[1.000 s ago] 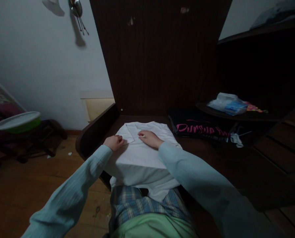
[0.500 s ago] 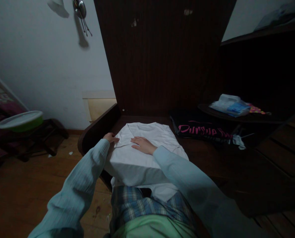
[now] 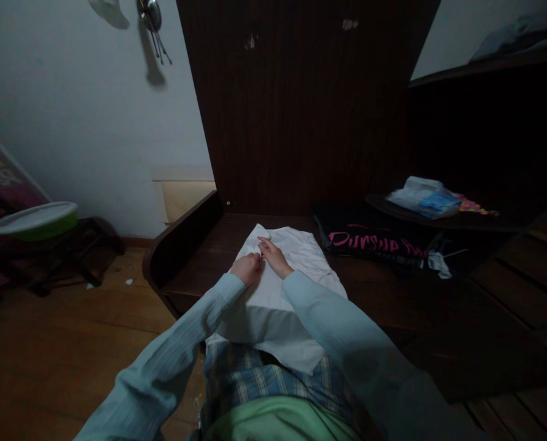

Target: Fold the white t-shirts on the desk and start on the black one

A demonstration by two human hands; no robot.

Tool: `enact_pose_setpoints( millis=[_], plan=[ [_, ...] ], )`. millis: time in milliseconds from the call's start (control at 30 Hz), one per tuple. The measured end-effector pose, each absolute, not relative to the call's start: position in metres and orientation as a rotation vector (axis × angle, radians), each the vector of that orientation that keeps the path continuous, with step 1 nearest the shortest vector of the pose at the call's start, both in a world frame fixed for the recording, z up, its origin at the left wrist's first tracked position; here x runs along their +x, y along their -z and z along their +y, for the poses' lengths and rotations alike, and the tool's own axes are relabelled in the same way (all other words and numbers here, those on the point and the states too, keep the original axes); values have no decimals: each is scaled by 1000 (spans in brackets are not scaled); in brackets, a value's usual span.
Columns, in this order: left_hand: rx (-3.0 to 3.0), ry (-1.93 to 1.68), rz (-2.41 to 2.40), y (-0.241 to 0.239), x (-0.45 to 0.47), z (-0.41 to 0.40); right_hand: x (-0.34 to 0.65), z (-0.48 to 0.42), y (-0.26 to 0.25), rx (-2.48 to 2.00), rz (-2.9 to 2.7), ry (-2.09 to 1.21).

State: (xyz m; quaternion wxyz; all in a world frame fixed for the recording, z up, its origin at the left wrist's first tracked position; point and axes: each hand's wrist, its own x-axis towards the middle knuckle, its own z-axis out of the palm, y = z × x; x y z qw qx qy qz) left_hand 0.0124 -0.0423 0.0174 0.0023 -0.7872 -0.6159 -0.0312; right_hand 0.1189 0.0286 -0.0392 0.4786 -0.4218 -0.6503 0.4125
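Observation:
A white shirt (image 3: 296, 245) lies spread on the dark wooden bench, its near part hanging over the front edge towards my lap. My left hand (image 3: 246, 268) is closed on the shirt's left side, which is folded inward. Close beside it, my right hand (image 3: 275, 257) rests on the fabric with its fingers stretched out and apart. The two hands nearly meet over the middle of the shirt. The cloth under the left fingers is mostly hidden.
To the right lies a folded black garment (image 3: 369, 239) with pink lettering. A plastic-wrapped packet (image 3: 424, 196) sits on a dark shelf behind it. The bench (image 3: 188, 278) has a raised left side. A green basin (image 3: 41, 223) with a pale top stands at far left.
My left hand has moved right and inward, bringing the shirt's left edge over towards the middle. My right hand has shifted slightly up and right.

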Motion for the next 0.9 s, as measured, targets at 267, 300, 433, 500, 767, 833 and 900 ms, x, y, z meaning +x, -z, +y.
enact_pose_setpoints(
  millis=[267, 300, 433, 500, 767, 833, 900],
  plan=[
    [-2357, -33, -2064, -21, -35, -75, 118, 31, 39, -1163, -1770, -801],
    [-2345, -84, -2087, -22, -42, -81, 118, 32, 39, -1188, -1807, -776],
    [-2282, -180, -2165, -24, -60, -100, 114, 38, 39, -1233, -1911, -731],
    [-2234, -193, -2214, -23, -66, -109, 112, 42, 38, -1238, -1923, -740],
    [-2239, 261, -2321, 0, -80, -134, 112, 52, 37, -1271, -1952, -784],
    [-2247, 565, -2318, 9, -83, -137, 113, 52, 36, -1274, -1952, -799],
    [-2261, 912, -2368, 17, -87, -136, 114, 52, 34, -1275, -1947, -818]
  ],
)
